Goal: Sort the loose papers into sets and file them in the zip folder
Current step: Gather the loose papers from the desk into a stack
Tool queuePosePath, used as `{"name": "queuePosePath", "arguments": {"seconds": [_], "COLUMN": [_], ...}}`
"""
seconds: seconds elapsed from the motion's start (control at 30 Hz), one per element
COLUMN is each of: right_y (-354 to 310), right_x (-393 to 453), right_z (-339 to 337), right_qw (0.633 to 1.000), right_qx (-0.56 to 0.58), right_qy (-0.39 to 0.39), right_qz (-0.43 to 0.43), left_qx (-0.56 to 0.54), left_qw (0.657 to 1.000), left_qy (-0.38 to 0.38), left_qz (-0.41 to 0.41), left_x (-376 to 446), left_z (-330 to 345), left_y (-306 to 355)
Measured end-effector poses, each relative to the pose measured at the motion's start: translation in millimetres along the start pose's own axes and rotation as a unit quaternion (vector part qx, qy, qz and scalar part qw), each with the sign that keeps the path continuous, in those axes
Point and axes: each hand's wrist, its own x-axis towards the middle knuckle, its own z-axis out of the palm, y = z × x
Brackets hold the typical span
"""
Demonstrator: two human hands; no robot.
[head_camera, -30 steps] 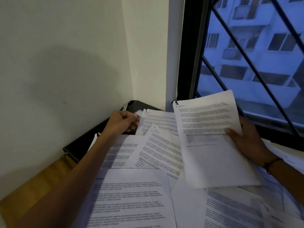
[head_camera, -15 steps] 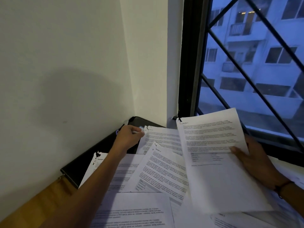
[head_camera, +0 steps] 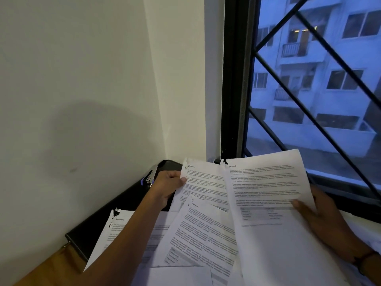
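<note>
papers: left hand pinches one sheet, right hand another.

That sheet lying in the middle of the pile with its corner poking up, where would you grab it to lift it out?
I'd take the middle sheet by its top corner, coming from above and behind. That corner lies on top of the neighbouring papers and is uncovered, while its right edge is tucked under the sheet in the right hand, and its lower part is overlapped by another page.
</note>
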Motion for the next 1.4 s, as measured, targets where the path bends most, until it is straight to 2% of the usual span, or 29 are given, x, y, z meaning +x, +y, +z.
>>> {"name": "queuePosePath", "arguments": {"seconds": [0.27, 0.47, 0.63, 0.8, 0.97, 1.23, 1.4], "right_y": [-4.9, -8.1, -13.3, -41.9, -65.5, -87.8, -108.5], "right_x": [1.8, 1.3, 17.4, 40.3, 55.2, 71.5, 93.3], "right_z": [-1.7, 6.3, 29.0, 71.1, 93.0, 79.0, 67.7], "right_qw": [1.0, 0.999, 0.995, 0.982, 0.974, 0.975, 0.963], "right_qx": [0.02, 0.037, 0.083, 0.172, 0.216, 0.215, 0.262], "right_qy": [-0.002, 0.001, 0.009, 0.037, 0.029, -0.002, -0.046], "right_qz": [-0.002, -0.034, -0.056, -0.064, -0.06, -0.061, -0.049], "left_qx": [-0.052, -0.073, -0.156, -0.231, -0.236, -0.212, -0.231], "left_qw": [0.998, 0.996, 0.981, 0.965, 0.964, 0.963, 0.959], "left_qy": [0.018, 0.026, 0.069, 0.02, -0.012, 0.009, 0.011], "left_qz": [0.036, 0.054, 0.092, 0.122, 0.12, 0.168, 0.165], "left_x": [1.1, -2.0, -9.2, -25.0, -40.3, -50.0, -57.6], "left_z": [-1.2, 0.9, 9.4, 28.8, 38.3, 33.2, 27.7], "left_y": [-3.8, -0.1, 22.7, 60.6, 86.8, 99.5, 110.4]}}
